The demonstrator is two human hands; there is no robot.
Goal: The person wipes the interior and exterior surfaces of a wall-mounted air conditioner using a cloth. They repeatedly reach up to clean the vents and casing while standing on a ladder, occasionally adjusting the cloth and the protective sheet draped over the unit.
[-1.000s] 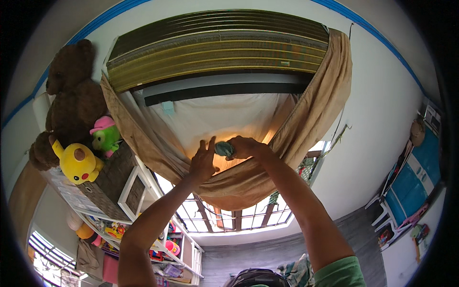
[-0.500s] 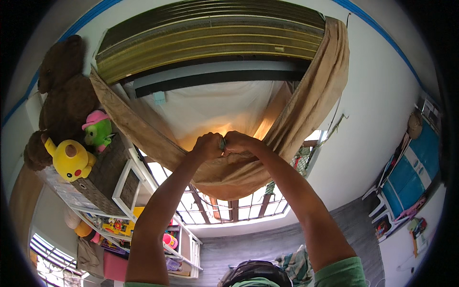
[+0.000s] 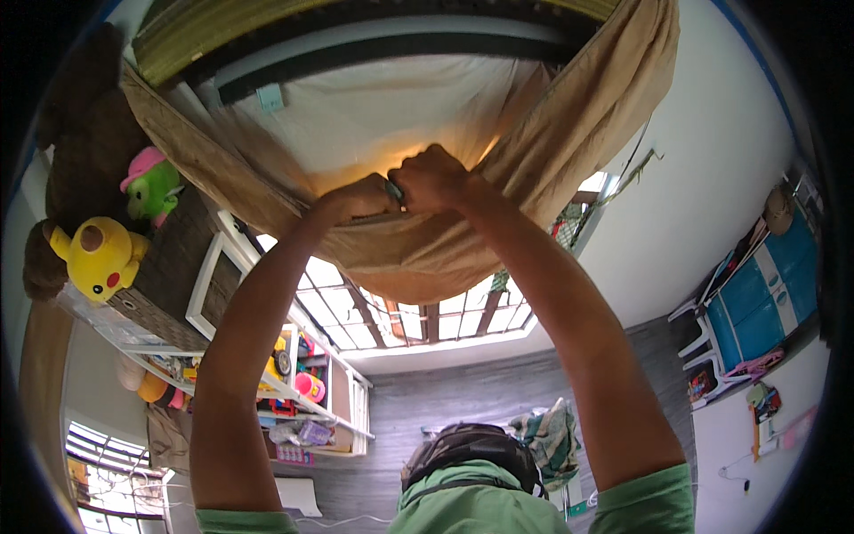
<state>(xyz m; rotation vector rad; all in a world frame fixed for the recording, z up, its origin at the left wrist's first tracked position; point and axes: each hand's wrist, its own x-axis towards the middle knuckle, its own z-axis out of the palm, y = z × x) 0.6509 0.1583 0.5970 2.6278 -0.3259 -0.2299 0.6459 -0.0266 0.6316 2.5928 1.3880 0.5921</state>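
A brown cloth cover point(image 3: 409, 258) hangs like a sling beneath a wall unit with gold ribbed fins point(image 3: 205, 36). A pale, translucent sheet point(image 3: 382, 111) lines its inside, glowing orange near the front. My left hand point(image 3: 358, 199) and my right hand point(image 3: 433, 181) meet at the cover's front rim, both with fingers closed on it. Between them shows a small greyish piece point(image 3: 394, 190), too small to make out. The right hand sits slightly higher than the left. Both arms are stretched out ahead of me.
To the left, a yellow plush toy point(image 3: 100, 258) and a green plush toy with a pink hat point(image 3: 151, 187) sit by a brown woven box point(image 3: 169, 289). Toys fill a white shelf point(image 3: 356, 400). A barred window point(image 3: 360, 320) lies behind the cover. Blue folded furniture point(image 3: 756, 303) stands right.
The view has tipped downward, so the wall unit sits higher and more floor shows. My hands stay together at the cover's rim; the right has risen slightly above the left.
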